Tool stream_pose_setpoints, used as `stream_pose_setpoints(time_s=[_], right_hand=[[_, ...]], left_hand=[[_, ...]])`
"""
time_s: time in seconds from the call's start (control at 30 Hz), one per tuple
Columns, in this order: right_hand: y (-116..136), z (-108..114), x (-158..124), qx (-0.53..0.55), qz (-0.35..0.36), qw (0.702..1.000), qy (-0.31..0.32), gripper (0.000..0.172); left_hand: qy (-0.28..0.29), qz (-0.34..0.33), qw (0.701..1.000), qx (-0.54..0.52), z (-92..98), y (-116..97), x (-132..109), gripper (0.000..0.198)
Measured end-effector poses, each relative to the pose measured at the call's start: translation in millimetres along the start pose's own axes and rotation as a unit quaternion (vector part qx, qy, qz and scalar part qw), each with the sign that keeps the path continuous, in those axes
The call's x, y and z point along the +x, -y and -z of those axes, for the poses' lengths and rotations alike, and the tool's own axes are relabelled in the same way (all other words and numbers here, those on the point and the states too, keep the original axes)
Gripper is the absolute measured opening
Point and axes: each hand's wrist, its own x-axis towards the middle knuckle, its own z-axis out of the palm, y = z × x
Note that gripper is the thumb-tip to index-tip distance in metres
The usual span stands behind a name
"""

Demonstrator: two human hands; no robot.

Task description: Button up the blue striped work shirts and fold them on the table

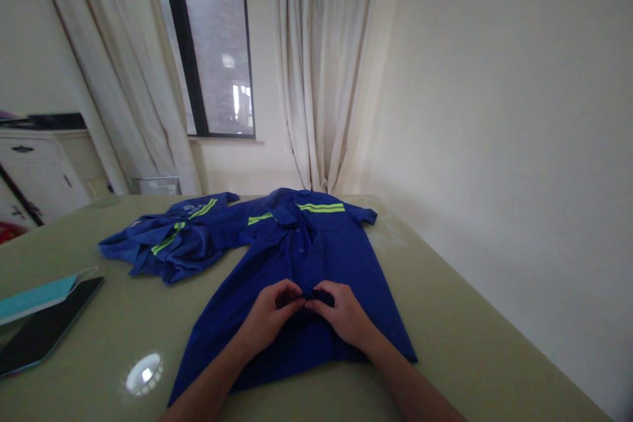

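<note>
A blue work shirt (326,247) with yellow-green reflective stripes lies spread front-up on the table, collar away from me. My left hand (270,316) and my right hand (341,313) meet at the shirt's front placket low on the garment. Both pinch the fabric edges together with curled fingers. The fingertips touch each other over a small dark fold of cloth.
A second blue shirt (171,244) lies crumpled at the shirt's left. A dark tablet (47,330) with a light blue face mask (34,297) on it sits at the table's left edge. The beige table (469,336) stands against a wall on the right; curtains and a window are behind.
</note>
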Motion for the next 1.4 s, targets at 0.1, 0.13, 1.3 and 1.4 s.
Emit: stream_pose_setpoints(time_s=[0.1,0.13,1.3,1.4], right_hand=[[4,3,1,0.028,0.001,0.999,0.016,0.015],[5,4,1,0.034,0.001,0.999,0.017,0.014],[-5,5,4,0.039,0.041,0.997,0.044,0.018],[-6,4,4,0.040,0.034,0.998,0.040,0.017]], left_hand=[[0.001,0.012,1.000,-0.023,0.7,-1,0,0.025],[0.004,0.016,0.999,-0.033,1.0,-2,1,0.026],[0.064,-0.057,0.993,0.076,6.3,-7,-3,0.011],[0.065,-0.049,0.995,0.064,7.9,-7,-3,0.012]])
